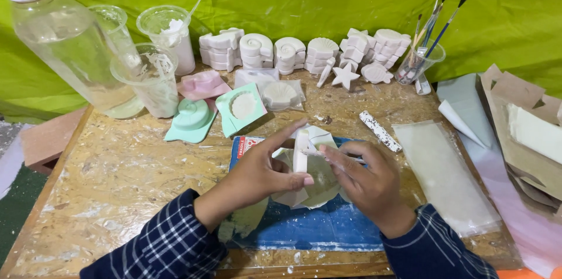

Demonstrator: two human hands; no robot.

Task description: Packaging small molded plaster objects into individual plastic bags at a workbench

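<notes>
L hand (257,175) fingers pinched on white plaster stick (301,151), upright over blue sheet (328,226). R hand (366,181) fingers closed on thin tool (328,154), trimming it. Finished casts (304,54) already lined at surface back; this piece mid-cleanup, moulds (193,118) w/ more left.

Plaster shells (290,54), brushes in cup (419,59), water bottle (64,39)

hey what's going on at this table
A person in a plaid shirt is working on a small white plaster piece over a blue sheet on a spattered wooden table. The left hand holds the piece upright between thumb and fingers, while the right hand touches a thin tool to it. Finished white shell and star casts line the back, with green and pink moulds, plastic cups, a bottle and a cup of brushes around.
</notes>
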